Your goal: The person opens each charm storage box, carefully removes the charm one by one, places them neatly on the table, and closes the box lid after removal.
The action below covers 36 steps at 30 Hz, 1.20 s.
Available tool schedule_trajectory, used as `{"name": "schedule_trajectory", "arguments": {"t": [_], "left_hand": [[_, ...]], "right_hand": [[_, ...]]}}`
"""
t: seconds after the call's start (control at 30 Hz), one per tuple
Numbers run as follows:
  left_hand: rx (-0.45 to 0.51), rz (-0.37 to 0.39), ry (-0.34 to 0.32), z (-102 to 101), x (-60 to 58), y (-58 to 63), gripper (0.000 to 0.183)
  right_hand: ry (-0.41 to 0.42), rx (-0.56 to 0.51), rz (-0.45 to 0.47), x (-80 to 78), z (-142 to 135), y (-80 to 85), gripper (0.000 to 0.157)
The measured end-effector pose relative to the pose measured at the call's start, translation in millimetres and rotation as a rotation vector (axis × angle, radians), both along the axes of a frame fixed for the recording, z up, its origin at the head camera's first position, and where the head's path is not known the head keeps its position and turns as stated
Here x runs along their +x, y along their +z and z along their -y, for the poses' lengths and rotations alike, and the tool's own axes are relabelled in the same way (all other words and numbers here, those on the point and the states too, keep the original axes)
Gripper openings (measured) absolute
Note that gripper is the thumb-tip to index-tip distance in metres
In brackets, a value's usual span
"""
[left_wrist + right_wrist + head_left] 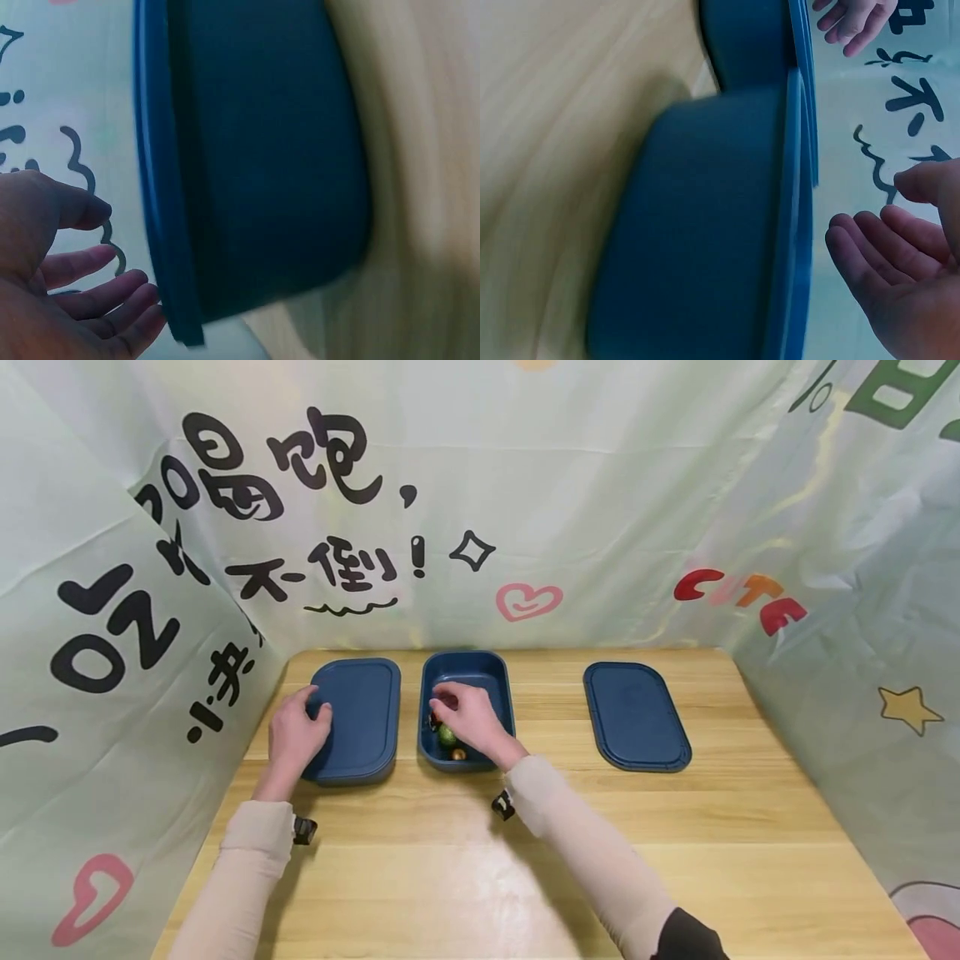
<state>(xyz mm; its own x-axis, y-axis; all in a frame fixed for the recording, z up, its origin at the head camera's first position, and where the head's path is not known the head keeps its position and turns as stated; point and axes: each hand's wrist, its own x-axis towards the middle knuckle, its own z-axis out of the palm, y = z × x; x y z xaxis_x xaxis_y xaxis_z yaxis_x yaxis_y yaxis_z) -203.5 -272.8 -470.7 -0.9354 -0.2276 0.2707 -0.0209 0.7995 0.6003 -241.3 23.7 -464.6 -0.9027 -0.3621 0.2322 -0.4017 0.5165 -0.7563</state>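
Note:
A dark blue lidded box (pixel 358 714) stands at the left. Over its left edge is my left hand (pixel 295 737), thumb and fingers spread apart. The left wrist view shows that hand (pixel 79 292) beside the box's rim, holding nothing. My right hand (pixel 471 717) hovers over an open blue box (pixel 468 665), partly covering its inside. In the right wrist view the fingers of this hand (pixel 900 262) are loosely bent with nothing between them. Inside the open box lie a green ball (pixel 447 736), a small golden ball (pixel 458 754) and something dark red, partly hidden by the hand.
A flat blue lid (pixel 637 718) lies to the right on the wooden table (pixel 420 877). Printed cloth walls (pixel 600 527) enclose the table at the back and both sides. Each wrist carries a small black camera.

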Motion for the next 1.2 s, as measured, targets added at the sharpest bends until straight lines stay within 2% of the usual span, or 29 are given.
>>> {"name": "schedule_trajectory", "arguments": {"t": [0.23,0.4,0.57,0.7,0.87,1.07,1.2], "left_hand": [[-0.009,0.043,0.028,18.0,3.5,-6.5,0.049],[0.008,0.103,0.031,23.1,7.3,-6.4,0.052],[0.028,0.163,0.032,27.4,9.1,-9.1,0.055],[0.040,0.191,0.027,31.6,6.9,-16.0,0.055],[0.075,0.210,0.032,33.5,4.8,-23.1,0.052],[0.088,0.195,0.030,32.4,4.3,-24.5,0.049],[0.099,0.193,0.026,31.2,4.1,-24.6,0.049]], "right_hand": [[-0.012,-0.085,0.080,-2.1,29.7,-3.9,0.030],[-0.010,-0.142,0.147,1.6,45.9,-4.3,0.041],[0.005,-0.150,0.200,5.5,58.9,-4.2,0.047],[0.001,-0.121,0.218,7.8,66.7,-6.0,0.048],[0.001,-0.065,0.179,9.0,73.7,-10.6,0.048],[0.008,0.042,0.149,8.3,76.6,-11.6,0.053],[0.021,0.097,0.182,8.6,77.7,-10.0,0.059]]}}
